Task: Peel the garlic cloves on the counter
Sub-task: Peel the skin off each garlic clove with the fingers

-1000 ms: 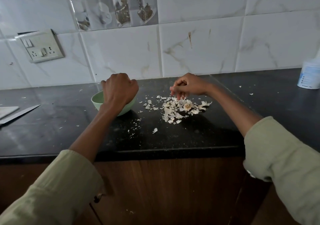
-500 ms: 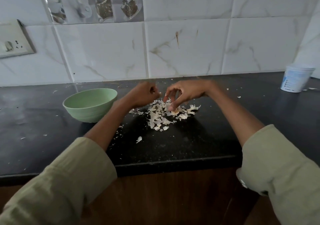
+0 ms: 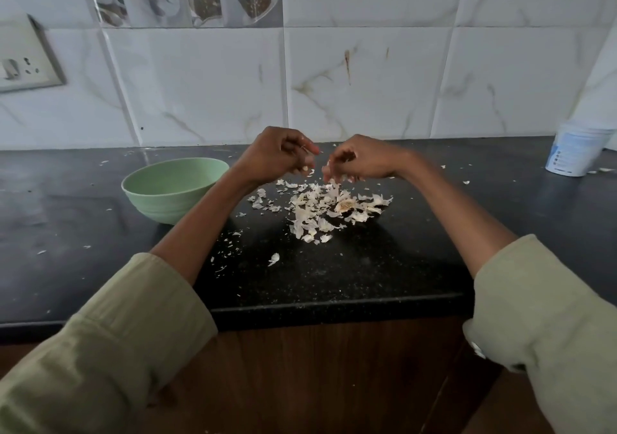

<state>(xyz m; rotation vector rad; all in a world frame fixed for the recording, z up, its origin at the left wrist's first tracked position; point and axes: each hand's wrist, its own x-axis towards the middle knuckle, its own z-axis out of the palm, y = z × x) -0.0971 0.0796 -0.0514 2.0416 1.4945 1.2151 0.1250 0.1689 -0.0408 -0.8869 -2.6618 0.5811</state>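
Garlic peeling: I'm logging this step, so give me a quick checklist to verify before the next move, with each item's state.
1. Left hand holds a clove: cannot tell, fingers curled, blurred.
2. Right hand pinches something pale: ok.
3. Both hands above the skins: ok.
4. Bowl upright, beside the left arm: ok.
5. Bowl contents: cannot tell, inside hidden.
6. Tub apart from the work, far right: ok.

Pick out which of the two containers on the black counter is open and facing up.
The pale green bowl, left of the left hand. The white tub at far right seems to stand upside down.
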